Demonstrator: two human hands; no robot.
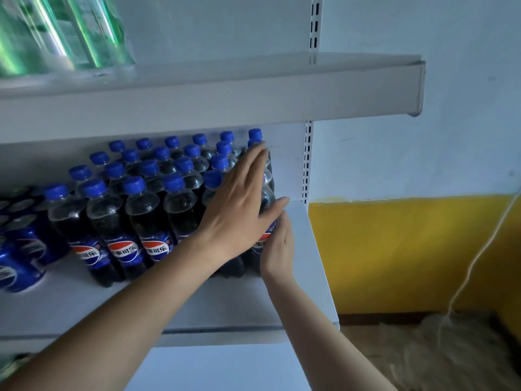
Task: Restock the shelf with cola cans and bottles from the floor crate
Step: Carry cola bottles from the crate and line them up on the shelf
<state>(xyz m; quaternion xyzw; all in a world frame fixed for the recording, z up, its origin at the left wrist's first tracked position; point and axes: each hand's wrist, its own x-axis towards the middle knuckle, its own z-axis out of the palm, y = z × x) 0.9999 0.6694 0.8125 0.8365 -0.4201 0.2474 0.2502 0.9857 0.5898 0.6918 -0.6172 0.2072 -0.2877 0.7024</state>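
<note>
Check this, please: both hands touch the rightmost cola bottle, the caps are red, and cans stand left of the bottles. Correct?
The head view shows blue caps, not red. The left hand and right hand do touch the rightmost bottle, and cans stand left of the bottles.

Top left, green bottles [56,32] smeared by blur, cropped by the top and left edges. At the left edge, cola cans [25,244] cut off. Front right cola bottle [267,197] largely masked by the left hand [236,210]; fingertips of the right hand [277,249] out of sight behind it, grip unreadable. Bottom right, pale stringy heap [451,348] too soft to identify.
</note>
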